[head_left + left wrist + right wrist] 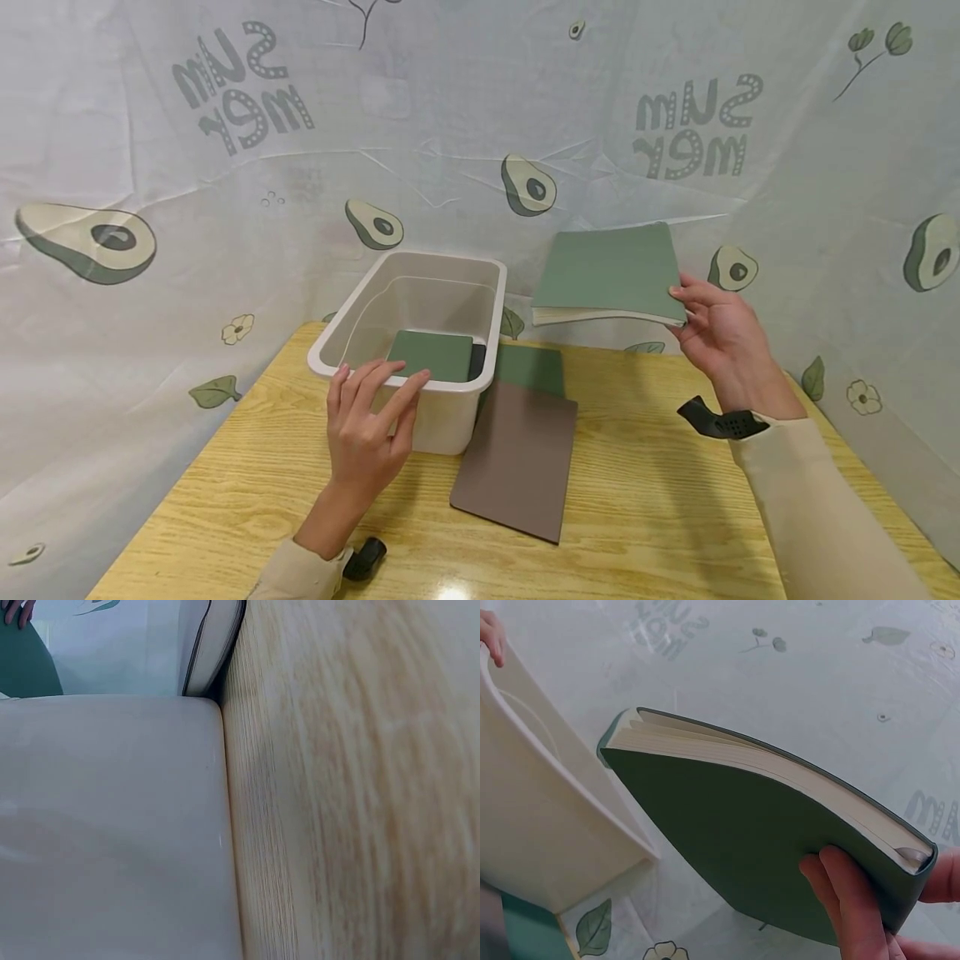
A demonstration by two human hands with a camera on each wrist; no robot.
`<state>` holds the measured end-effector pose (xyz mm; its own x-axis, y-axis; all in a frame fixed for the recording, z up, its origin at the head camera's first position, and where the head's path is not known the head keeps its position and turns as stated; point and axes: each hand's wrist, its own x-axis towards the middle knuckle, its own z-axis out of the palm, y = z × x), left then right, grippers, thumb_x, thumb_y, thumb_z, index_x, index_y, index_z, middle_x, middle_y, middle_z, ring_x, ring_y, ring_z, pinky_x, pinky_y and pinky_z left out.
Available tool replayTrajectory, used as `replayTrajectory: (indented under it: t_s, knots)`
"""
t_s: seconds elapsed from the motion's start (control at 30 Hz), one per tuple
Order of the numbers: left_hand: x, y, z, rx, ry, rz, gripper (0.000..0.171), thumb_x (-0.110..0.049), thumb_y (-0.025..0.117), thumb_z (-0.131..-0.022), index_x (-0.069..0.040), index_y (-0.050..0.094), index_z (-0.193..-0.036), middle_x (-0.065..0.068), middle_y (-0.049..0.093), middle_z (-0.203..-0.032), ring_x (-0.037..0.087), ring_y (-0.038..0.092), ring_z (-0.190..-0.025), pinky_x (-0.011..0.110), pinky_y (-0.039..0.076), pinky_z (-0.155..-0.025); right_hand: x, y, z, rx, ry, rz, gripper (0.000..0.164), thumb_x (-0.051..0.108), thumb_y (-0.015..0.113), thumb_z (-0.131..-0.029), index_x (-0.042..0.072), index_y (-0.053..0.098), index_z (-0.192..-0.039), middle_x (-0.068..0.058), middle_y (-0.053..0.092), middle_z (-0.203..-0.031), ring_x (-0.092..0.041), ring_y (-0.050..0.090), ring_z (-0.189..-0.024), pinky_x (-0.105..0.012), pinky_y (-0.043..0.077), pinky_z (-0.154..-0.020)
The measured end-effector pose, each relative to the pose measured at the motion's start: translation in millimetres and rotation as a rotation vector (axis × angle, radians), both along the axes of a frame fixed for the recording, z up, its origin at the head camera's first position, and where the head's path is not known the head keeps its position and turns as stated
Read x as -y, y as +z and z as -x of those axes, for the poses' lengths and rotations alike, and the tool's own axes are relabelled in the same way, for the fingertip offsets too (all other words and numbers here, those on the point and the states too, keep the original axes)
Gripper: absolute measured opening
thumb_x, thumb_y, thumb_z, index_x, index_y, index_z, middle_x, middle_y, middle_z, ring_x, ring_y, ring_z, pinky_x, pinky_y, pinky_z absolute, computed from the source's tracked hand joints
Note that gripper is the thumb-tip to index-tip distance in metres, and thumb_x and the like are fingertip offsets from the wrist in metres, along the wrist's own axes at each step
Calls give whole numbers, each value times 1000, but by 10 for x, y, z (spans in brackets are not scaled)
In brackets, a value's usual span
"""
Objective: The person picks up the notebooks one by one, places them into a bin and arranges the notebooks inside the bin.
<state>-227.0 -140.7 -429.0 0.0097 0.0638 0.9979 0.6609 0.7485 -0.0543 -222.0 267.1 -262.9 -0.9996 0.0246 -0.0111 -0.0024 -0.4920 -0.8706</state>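
My right hand [716, 329] pinches a green notebook [611, 271] by its right edge and holds it up above the table, right of the bin. The right wrist view shows the notebook [727, 825] with its cream page edges slightly parted and fingers [847, 892] under its cover. My left hand [371, 425] grips the front rim of a white plastic bin [442, 417], fingertips over the edge. In the bin lies a smaller green book [431, 354], with a dark item [477, 362] beside it.
On the wooden table [637, 500], right of the bin, a brown notebook [517, 458] overlaps another green notebook [532, 367]. A pale avocado-print sheet [450, 108] hangs behind and along the sides.
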Motion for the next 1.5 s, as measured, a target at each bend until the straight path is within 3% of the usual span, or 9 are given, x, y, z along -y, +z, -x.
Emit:
replayTrajectory:
  t_s: [0.6,1.0,1.3,1.5]
  knots:
    - [-12,-7,7,2,-2,-7,23,-24,63,-105,-16,84,-110,18,77,-110,43,68,-106,55,36,-120,77,48,2,-18,-21,15,81,0,58,-104,20,17,-171,3,44,-142,-8,55,-119,-26,61,-84]
    - [-22,-15,21,-1,-7,-8,24,-24,63,-105,-16,84,-111,18,77,-111,42,68,-107,54,35,-121,171,83,26,-11,-11,4,81,1,57,-105,20,15,-171,5,43,-141,-9,49,-122,-24,59,-85]
    - [-27,15,-33,27,-5,-4,24,-25,62,-105,-16,84,-112,19,77,-112,43,67,-108,55,35,-121,288,132,64,6,-1,-21,79,2,55,-106,21,14,-171,6,39,-140,-9,42,-125,-22,57,-86]
    - [-25,34,-66,39,1,-2,24,-25,62,-106,-16,84,-112,19,77,-112,43,67,-107,56,36,-120,405,150,91,-7,14,6,73,-1,52,-106,14,21,-169,3,42,-138,-13,44,-123,-23,60,-83]
